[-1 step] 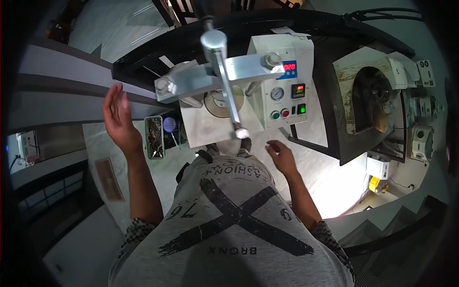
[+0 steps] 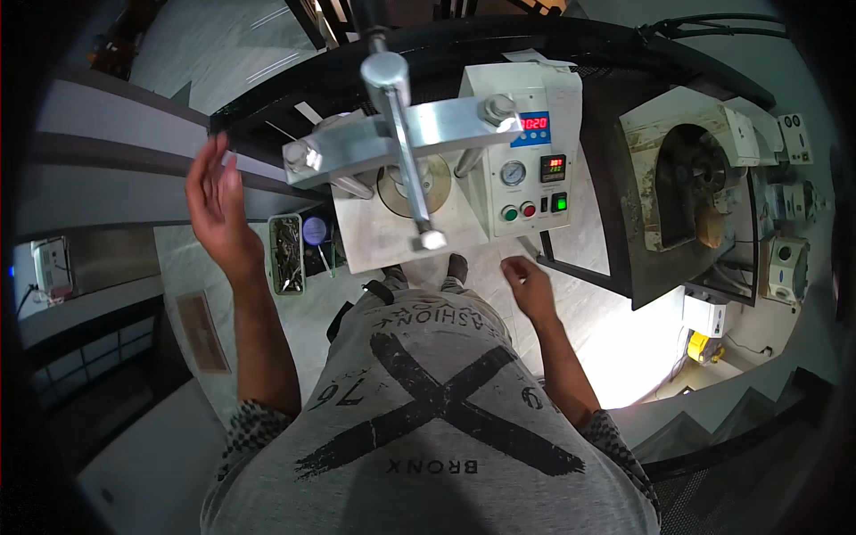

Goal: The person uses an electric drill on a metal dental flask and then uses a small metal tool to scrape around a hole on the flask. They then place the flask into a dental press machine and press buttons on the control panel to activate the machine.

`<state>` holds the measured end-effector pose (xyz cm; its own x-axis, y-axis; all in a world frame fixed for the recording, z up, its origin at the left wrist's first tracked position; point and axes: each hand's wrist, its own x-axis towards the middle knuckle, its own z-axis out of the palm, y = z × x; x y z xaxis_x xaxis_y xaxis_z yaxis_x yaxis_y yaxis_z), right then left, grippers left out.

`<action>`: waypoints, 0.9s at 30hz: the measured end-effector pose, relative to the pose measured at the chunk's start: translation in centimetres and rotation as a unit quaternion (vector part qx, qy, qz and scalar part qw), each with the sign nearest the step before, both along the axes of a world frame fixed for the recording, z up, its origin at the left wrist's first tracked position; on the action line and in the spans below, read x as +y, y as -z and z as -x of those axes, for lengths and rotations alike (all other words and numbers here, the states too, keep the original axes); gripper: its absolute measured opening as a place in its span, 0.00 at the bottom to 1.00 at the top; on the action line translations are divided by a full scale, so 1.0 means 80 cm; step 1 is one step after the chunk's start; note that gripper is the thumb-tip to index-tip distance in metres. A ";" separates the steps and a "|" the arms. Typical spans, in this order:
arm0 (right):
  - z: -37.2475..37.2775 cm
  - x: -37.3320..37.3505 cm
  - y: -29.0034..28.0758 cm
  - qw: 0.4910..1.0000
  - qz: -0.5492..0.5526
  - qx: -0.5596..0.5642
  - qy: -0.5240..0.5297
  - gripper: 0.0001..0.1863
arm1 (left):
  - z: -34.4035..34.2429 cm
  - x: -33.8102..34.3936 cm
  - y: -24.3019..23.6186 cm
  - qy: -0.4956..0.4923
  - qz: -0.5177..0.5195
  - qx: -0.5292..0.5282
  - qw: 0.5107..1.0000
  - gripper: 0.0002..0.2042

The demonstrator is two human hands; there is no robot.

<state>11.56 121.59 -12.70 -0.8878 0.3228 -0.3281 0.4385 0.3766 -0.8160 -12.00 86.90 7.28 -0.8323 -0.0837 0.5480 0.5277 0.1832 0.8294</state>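
Observation:
In front of me stands a benchtop screw press with a thick metal crossbar on two posts. A long turning handle passes through the screw head and is slightly blurred. Below it, a round metal plate lies on the pale base, partly covered by the handle. To the left of the press, my left hand is raised with fingers stretched, touching nothing. My right hand hangs in the air near the base's right front corner, fingers loosely bent and empty. Neither hand touches the handle.
A white control box with lit displays, a gauge and buttons adjoins the press. A tray of metal pieces and a purple-lidded container sit at the left. Farther right is a worn machine with a round opening; a black bench edge runs between.
The handle has swung, its near end shifting left. My left hand has moved slightly up and left. My right hand's fingers are drawn a little closer together.

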 end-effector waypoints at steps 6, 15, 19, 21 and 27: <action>0.036 0.102 0.011 0.930 -0.168 0.262 0.196 0.25 | 0.053 0.154 -0.132 0.123 0.192 0.060 0.972 0.28; 0.105 0.105 0.047 0.944 -0.213 0.229 0.105 0.64 | 0.068 0.234 -0.179 0.103 0.513 -0.055 0.850 0.43; 0.099 0.105 0.052 0.946 -0.212 0.218 0.111 0.66 | 0.088 0.240 -0.185 0.145 0.581 -0.113 0.793 0.45; 0.099 0.108 0.055 0.942 -0.222 0.228 0.108 0.65 | 0.065 0.246 -0.200 0.141 0.553 -0.171 0.803 0.48; 0.099 0.110 0.061 0.941 -0.216 0.243 0.095 0.64 | 0.031 0.268 -0.182 0.069 0.634 -0.034 0.770 0.45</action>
<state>3.66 130.37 -17.59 -0.8122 0.5001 0.3004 0.1451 0.6718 -0.7264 -14.50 108.31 21.84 -0.8161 0.5735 0.0715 0.5774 0.8145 0.0571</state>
